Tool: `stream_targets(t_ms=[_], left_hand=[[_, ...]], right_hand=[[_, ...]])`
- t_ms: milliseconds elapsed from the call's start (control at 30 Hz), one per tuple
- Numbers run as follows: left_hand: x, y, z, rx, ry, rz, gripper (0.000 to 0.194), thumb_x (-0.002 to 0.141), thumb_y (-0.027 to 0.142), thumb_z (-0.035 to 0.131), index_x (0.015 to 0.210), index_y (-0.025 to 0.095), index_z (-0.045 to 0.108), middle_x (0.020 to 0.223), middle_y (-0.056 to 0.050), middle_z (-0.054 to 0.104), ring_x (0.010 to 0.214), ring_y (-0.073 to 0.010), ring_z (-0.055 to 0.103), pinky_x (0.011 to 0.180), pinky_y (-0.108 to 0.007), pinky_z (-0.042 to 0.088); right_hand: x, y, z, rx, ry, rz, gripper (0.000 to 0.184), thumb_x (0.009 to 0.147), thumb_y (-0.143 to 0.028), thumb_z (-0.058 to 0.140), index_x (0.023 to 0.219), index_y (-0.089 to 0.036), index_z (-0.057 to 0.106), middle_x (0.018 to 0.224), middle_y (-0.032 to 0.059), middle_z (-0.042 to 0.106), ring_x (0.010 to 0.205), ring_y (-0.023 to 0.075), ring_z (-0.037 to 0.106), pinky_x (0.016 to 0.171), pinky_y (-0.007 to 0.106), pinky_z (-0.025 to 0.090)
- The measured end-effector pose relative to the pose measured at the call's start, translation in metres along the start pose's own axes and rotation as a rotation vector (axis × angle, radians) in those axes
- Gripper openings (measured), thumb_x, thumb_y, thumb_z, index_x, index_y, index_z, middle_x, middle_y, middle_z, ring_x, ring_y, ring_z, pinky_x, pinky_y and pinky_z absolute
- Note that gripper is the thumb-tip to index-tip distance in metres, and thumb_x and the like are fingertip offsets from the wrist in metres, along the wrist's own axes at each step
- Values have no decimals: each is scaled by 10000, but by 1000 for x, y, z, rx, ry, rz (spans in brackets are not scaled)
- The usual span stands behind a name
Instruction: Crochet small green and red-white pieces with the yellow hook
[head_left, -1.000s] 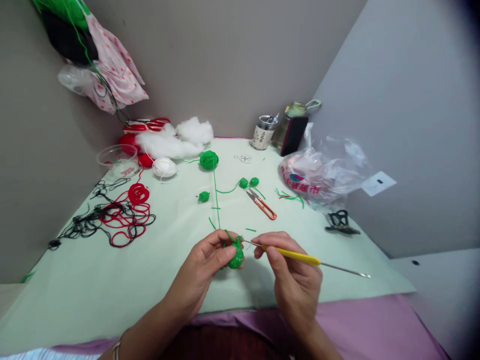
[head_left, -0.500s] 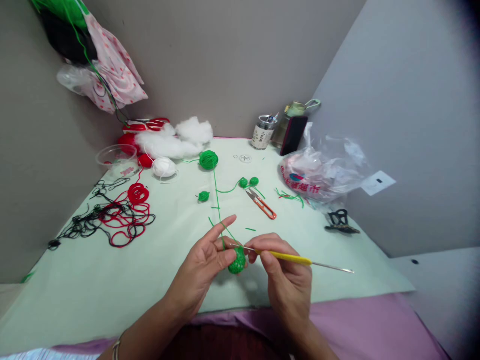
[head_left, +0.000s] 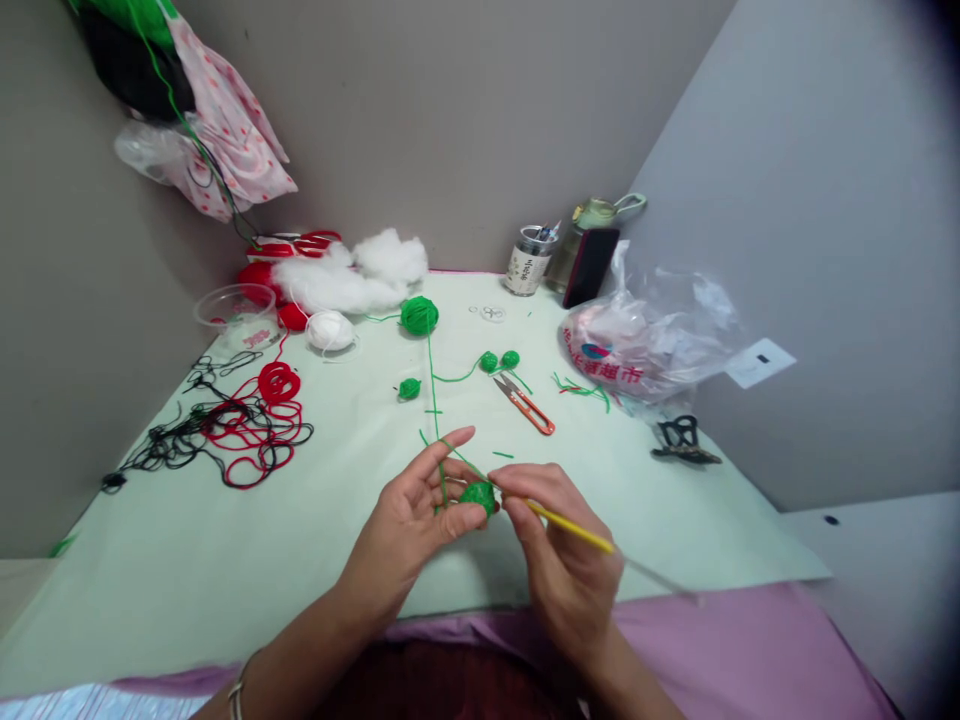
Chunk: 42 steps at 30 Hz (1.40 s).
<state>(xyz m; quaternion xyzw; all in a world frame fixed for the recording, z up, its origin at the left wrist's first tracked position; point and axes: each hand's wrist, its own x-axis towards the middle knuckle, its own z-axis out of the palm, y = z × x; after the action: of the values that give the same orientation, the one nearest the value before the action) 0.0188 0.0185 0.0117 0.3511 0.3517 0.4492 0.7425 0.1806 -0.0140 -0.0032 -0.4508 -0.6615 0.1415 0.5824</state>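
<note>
Yellow-handled hook (head_left: 570, 525) meets green stitched piece (head_left: 476, 495) on the near side of the green yarn ball (head_left: 419, 316)

The left hand (head_left: 416, 510) pinches the piece between thumb and fingers, index finger raised with the strand (head_left: 433, 375) over it, probably to tension yarn running from the ball. The right hand (head_left: 562, 540) closes pen-fashion around the hook, presumably for fine control; its tip is at the piece, mostly hidden by the fingers.

Beyond the ball and to its right, a labelled tin (head_left: 522, 274) stands open, holding upright pens (head_left: 548, 232), perhaps for easy reach. Right of the ball slumps a translucent plastic bag (head_left: 637, 345); its pinkish contents are unclear. Left of the ball sits an open clear tub (head_left: 238, 328); whether anything lies inside cannot be told.
</note>
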Motion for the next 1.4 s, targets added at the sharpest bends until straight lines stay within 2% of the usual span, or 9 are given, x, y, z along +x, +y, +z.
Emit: stream_targets(t_ms=[133,267,467,600,833,967,1067,1267,1400], left_hand=[[-4,-4,6,-142,31,-65,619,813,290,912,1392,227,703,944,-17,730,928,-158,653,905,-279,501],[-3,0,5,-290,-18,-225,538,840,314,867,1334,138,741,916,-49,719,805,-136,630,775,-259,500],[-4,2,4,-170,-8,-89,530,823,283,872,1336,221,755,970,-26,710,898,-153,626,884,-281,480],[-7,-2,7,-68,-12,-63,541,785,260,914,1307,277,774,1064,-39,737,1121,-215,615,1004,-318,457],[-1,-5,13,-206,64,-98,569,801,301,912,1339,227,742,920,-18,729,942,-176,628,916,-299,469],[1,2,8,-312,8,-230,524,794,296,895,1277,136,770,921,-51,724,866,-162,621,861,-299,478],[0,4,6,-237,-10,-159,529,770,252,911,1274,156,779,900,-22,700,833,-132,593,833,-267,461],[-2,-10,17,-230,99,-46,605,769,258,933,1342,245,741,887,16,678,877,-132,600,856,-260,459],[1,-6,12,-341,24,-205,593,752,248,920,1316,169,753,901,-15,690,851,-132,601,878,-276,470]], right_hand=[[-10,3,-2,-276,-24,-227,476,955,-61,660,1348,-319,731,1188,100,783,1032,248,751,817,377,635],[-5,4,-7,36,44,27,320,995,-90,618,1174,-296,784,970,58,775,874,208,728,737,349,608],[13,1,-5,471,72,276,168,1019,-226,644,983,-253,806,881,44,768,739,173,694,659,313,575],[11,-1,1,334,27,212,214,1012,-166,646,1044,-293,815,980,42,822,939,203,747,775,331,604],[-6,3,-2,-194,-55,-177,471,945,-61,671,1322,-332,750,1174,85,799,1035,247,750,828,382,626],[1,4,-10,62,38,77,308,995,-104,627,1160,-302,796,975,50,779,867,201,721,738,338,597],[6,3,-11,310,88,219,220,1030,-172,595,1015,-268,793,831,23,728,693,168,657,628,310,564],[-12,6,8,-202,28,-184,439,947,-47,672,1292,-300,766,1116,87,756,973,228,728,780,354,613],[-8,10,7,11,44,-22,383,967,-39,643,1203,-305,786,996,48,749,871,188,712,717,317,592]])
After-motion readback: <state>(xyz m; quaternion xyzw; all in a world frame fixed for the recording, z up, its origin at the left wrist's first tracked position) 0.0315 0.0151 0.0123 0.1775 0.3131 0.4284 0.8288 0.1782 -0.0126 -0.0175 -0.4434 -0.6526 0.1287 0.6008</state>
